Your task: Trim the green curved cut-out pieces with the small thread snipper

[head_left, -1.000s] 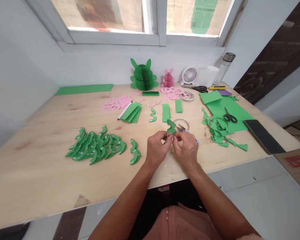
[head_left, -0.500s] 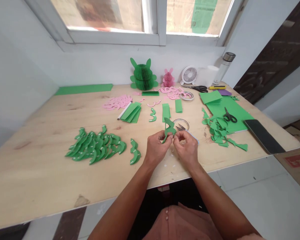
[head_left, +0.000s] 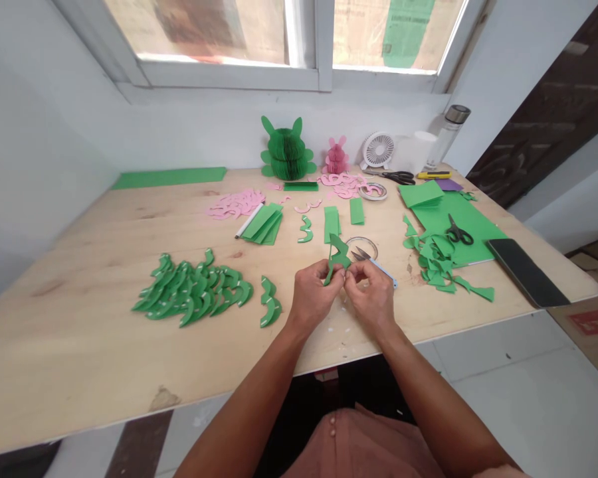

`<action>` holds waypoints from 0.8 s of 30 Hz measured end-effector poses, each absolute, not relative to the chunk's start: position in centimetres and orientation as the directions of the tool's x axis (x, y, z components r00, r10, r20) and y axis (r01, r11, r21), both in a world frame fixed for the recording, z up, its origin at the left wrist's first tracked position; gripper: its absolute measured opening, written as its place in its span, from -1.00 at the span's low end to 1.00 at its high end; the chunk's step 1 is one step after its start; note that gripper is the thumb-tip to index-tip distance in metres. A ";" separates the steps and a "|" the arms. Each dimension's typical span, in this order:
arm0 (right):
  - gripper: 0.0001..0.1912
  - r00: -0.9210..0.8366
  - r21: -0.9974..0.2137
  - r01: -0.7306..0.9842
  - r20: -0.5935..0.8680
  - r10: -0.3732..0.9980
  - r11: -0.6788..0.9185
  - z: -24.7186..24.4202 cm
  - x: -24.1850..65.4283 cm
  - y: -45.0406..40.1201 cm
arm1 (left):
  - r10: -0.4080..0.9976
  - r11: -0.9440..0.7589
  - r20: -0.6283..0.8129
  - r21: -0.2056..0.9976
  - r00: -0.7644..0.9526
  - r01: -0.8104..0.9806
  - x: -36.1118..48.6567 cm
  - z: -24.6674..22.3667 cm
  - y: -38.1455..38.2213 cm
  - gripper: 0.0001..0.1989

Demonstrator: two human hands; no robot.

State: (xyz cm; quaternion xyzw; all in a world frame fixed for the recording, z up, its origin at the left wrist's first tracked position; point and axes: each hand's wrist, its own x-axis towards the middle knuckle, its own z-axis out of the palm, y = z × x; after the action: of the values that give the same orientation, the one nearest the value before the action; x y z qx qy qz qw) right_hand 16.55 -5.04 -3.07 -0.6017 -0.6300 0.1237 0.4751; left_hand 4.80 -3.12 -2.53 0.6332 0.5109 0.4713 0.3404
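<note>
My left hand [head_left: 313, 292] is closed on a curved green paper piece [head_left: 339, 250], which stands up above the fingers. The fingertips of my right hand [head_left: 371, 295] are pinched together at the right edge of the same piece, touching my left fingers. Just beyond my right hand are a tape roll [head_left: 377, 247] and pointed scissors [head_left: 363, 254] with a light blue handle. To the left of my left hand lies a wavy green cutout [head_left: 269, 302] with white strips, and farther left a pile of similar cutouts [head_left: 192, 292].
Green scraps [head_left: 436, 259], black scissors [head_left: 459, 230] and a phone [head_left: 528, 272] lie at the right. Folded green paper [head_left: 264, 224] and pink cutouts [head_left: 236, 203] are farther back. Green [head_left: 286, 154] and pink [head_left: 335, 158] paper figures, a small fan [head_left: 379, 150] and a bottle [head_left: 446, 136] stand by the wall.
My right fingertips have shifted very slightly left against the green piece. The view has moved a little; otherwise the hands and table items stay as they were.
</note>
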 end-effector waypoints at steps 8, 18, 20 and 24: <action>-0.96 0.232 -0.828 0.526 0.358 0.904 0.193 -3.0 16.6 -4.9 | 0.973 -0.222 0.230 0.913 0.019 0.341 4.9 -2.5 -3.1 -0.89; -0.94 0.234 -0.798 0.557 0.416 0.879 0.230 -3.4 16.6 -5.0 | 0.972 -0.221 0.236 0.924 -0.010 0.311 4.9 -2.5 -3.1 -0.89; -0.92 0.196 -0.744 0.610 0.477 0.857 0.274 -3.5 16.6 -5.0 | 0.970 -0.227 0.242 0.926 -0.011 0.301 4.9 -2.5 -3.0 -0.89; -0.91 0.144 -0.619 0.711 0.594 0.792 0.335 -3.7 16.6 -4.9 | 0.963 -0.256 0.269 0.916 0.001 0.309 4.8 -2.6 -3.0 -0.89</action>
State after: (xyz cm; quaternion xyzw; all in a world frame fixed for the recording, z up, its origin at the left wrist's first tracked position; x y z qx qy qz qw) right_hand 16.58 -4.92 -3.67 -0.5753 -0.6530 0.0413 0.4909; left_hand 4.84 -3.04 -2.61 0.6234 0.5103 0.4891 0.3343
